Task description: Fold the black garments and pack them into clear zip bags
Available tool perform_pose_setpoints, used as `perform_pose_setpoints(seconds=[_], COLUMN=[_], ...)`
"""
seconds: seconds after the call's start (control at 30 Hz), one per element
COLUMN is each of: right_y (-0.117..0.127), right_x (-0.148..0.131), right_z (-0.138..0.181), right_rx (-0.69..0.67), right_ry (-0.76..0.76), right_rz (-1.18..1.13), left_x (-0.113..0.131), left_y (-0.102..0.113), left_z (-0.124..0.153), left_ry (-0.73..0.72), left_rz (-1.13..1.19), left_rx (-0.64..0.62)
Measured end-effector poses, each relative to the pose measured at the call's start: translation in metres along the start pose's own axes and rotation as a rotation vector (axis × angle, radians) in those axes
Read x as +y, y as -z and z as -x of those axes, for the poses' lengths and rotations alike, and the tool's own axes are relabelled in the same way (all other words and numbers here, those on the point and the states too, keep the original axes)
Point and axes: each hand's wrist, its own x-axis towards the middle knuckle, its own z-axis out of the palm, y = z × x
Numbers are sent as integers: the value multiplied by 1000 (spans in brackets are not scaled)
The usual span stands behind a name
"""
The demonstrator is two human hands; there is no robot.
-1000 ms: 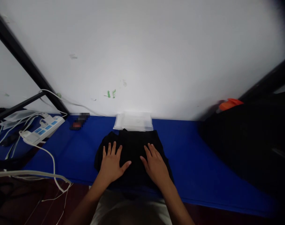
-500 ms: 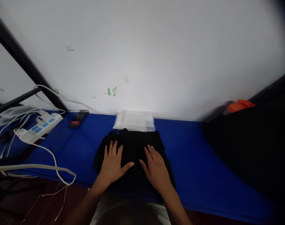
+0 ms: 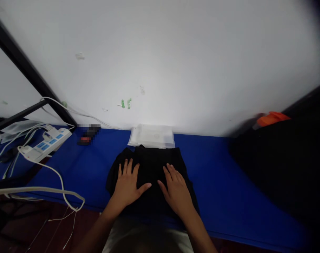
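A black garment (image 3: 150, 175) lies bunched flat on the blue-covered table (image 3: 215, 189) in front of me; its exact kind cannot be made out. My left hand (image 3: 126, 184) rests palm down on its left part, fingers spread. On the right part lies my right hand (image 3: 177, 189), also palm down, with its fingers stretched out and the thumb pointing inward. Neither hand grips the cloth. Just beyond the garment's far edge sit flat white plastic packets (image 3: 151, 136), against the wall.
To the left is a white power strip (image 3: 49, 143) with plugs and several white cables (image 3: 57, 172). A blurred dark object (image 3: 89, 135) lies near the wall. A large black mass (image 3: 281, 165) with an orange piece (image 3: 273, 118) fills the right side. A black metal frame (image 3: 30, 70) slants at left.
The view has shifted very slightly. Both hands stay flat on the black garment, and nothing else has visibly moved.
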Motion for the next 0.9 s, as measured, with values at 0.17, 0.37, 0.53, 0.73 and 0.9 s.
perform_pose_setpoints(seconds=[0.17,0.37,0.53,0.73,0.9], right_y=[-2,-5,0,5,33], right_x=[0,4,9,14,22], right_z=[0,4,11,17,30], right_rx=[-17,2,-19,-19,-98], right_ry=[5,6,12,-6,14], right_rz=[-22,-83,-147,-220,-322], left_x=[1,-5,-26,-41,-39], left_y=[2,1,8,15,27], left_z=[-1,4,7,20,46], left_ry=[4,-22,-17,-65,-288], left_rz=[-4,7,44,118,269], left_rx=[-56,-42,-13,7,-70])
